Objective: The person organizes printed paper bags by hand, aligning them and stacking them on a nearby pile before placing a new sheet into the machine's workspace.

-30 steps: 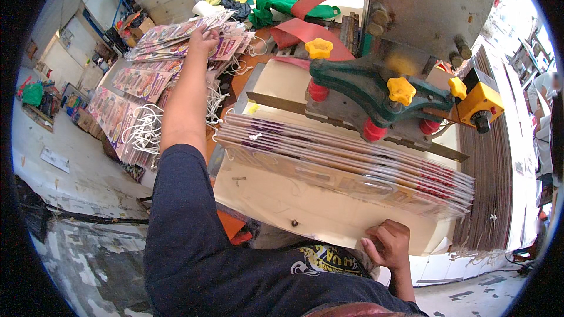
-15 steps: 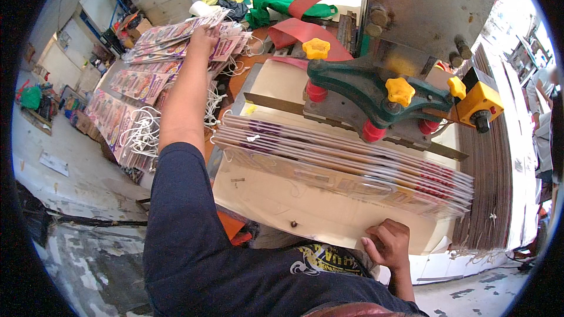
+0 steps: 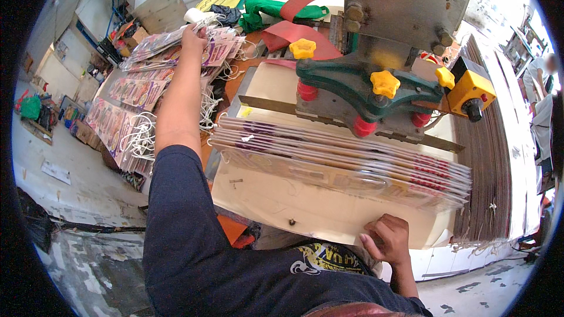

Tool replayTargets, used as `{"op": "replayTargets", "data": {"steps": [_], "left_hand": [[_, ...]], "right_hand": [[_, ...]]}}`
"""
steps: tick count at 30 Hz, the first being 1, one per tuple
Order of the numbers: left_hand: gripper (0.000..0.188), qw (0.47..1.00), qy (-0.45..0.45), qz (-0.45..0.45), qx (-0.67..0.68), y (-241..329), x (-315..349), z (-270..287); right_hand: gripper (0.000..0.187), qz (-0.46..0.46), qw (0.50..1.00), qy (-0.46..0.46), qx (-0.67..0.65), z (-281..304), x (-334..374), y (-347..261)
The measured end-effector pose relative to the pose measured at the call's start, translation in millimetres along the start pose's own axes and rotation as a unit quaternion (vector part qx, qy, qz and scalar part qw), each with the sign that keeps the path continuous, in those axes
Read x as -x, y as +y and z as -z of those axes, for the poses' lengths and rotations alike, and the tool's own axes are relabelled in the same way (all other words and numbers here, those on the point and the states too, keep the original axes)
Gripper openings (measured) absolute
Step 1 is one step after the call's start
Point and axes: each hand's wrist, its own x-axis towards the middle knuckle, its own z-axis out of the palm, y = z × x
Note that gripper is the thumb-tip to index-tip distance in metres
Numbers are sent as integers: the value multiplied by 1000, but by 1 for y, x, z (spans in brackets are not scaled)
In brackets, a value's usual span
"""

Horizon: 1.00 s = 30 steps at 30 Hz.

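My left arm reaches to the far left, and my left hand is closed on the end of a bundle of printed bags with white cords. Its fingertips are partly hidden. More printed bags with cords lie in overlapping stacks beside that arm. In front of me a row of flat, clear-and-printed bags lies overlapped on a cream board. My right hand rests on the near edge of the board, its fingers curled in a loose fist, with nothing visible in it.
Above the board's far side stands a press with a green arm, yellow star knobs and a long metal blade bar. A yellow control box sits at its right. Tall stacked brown sheets stand at the right. Red strap lies behind.
The view has shifted slightly, so the press appears farther left. My left hand stays on the bag bundle, whose far end has shifted a little. The right hand has barely moved.
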Motion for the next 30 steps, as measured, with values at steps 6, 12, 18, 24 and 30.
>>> {"op": "replayTargets", "data": {"steps": [6,12,18,24,30], "left_hand": [[24,996,80,-7,24,7,9,21],[41,997,-13,-73,-14,21,-11,62],[36,991,22,-71,-109,28,-25,71],[30,998,15,-57,25,17,-2,45],[41,979,-24,-14,201,36,46,48]], "right_hand": [[15,11,1000,6,-3,-1,0,-1],[14,15,1000,0,-19,1,-1,-2],[14,12,1000,-1,-25,0,0,-2],[12,8,1000,0,-19,2,-3,-5],[10,20,999,2,-29,2,1,-3]]}}
